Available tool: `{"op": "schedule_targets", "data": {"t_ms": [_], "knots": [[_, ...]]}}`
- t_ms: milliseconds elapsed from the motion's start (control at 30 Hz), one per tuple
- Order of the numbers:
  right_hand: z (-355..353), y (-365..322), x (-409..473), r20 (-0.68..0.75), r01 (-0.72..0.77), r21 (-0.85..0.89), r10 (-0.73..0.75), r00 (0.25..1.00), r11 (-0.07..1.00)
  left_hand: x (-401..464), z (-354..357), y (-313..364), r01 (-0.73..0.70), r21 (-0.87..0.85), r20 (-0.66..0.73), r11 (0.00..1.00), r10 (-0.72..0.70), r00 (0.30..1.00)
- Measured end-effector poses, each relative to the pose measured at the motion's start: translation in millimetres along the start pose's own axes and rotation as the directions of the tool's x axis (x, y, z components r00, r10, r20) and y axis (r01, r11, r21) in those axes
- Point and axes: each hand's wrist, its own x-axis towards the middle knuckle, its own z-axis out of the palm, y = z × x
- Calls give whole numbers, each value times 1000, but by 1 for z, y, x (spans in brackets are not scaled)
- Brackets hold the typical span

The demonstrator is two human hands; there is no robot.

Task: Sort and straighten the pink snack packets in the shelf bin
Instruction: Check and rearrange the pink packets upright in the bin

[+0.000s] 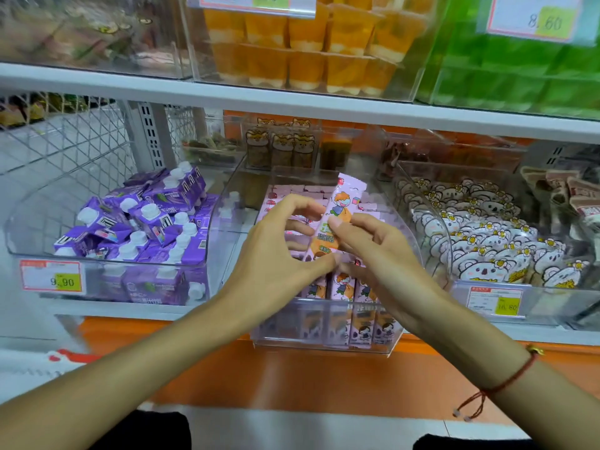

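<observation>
So the pink packet (pixel 334 219) is lifted over the clear bin (pixel 402 228), long axis nearly upright, right hand (pixel 373 254) pinching it mid-length, left hand (pixel 276 251) loosely curled beside its bottom end

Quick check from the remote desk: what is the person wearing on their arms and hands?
Both forearms are bare, with no sleeves or gloves. The left hand shows no jewellery. The right hand has a thin red string bracelet at the wrist, with a small gold charm and knotted ends dangling.
</observation>
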Motion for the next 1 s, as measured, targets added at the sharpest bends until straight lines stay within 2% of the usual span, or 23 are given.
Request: {"op": "schedule_targets", "data": {"t_ms": [100, 267, 367, 467, 567, 733, 833, 900, 1000], "knots": [[-1, -1, 0, -15, 44, 5, -44, 999, 999, 2, -2, -2, -38, 32, -1, 999, 38, 999], [-8, -10, 0, 87, 34, 27, -36, 996, 999, 3, -5, -5, -46, 12, 15, 999, 46, 999], [-6, -9, -2, 5, 72, -10, -72, 997, 997, 1, -2, -8, -84, 69, 46, 994, 81, 996], [-2, -9, -4, -104, 125, 28, -122, 987, 992, 1, 0, -9, -162, 206, -14, 965, 168, 986], [0, -8, -7, -109, 153, -19, -154, 982, 988, 2, -1, -6, -155, 248, -69, 956, 177, 982], [-6, -14, -6, -47, 152, -141, -160, 986, 978, 6, -10, 1, -57, 118, -43, 991, 63, 997], [-10, -15, -5, -50, 95, -145, -103, 993, 985, 7, -11, 11, 95, -15, 17, 995, -94, 995], [-10, -15, -4, -72, 45, -109, -53, 996, 993, 7, -10, 16, 246, -116, 71, 962, -239, 968], [-10, -15, -1, -107, -10, -59, 3, 994, 998, 8, -8, 18, 460, -187, 204, 868, -423, 883]]}}
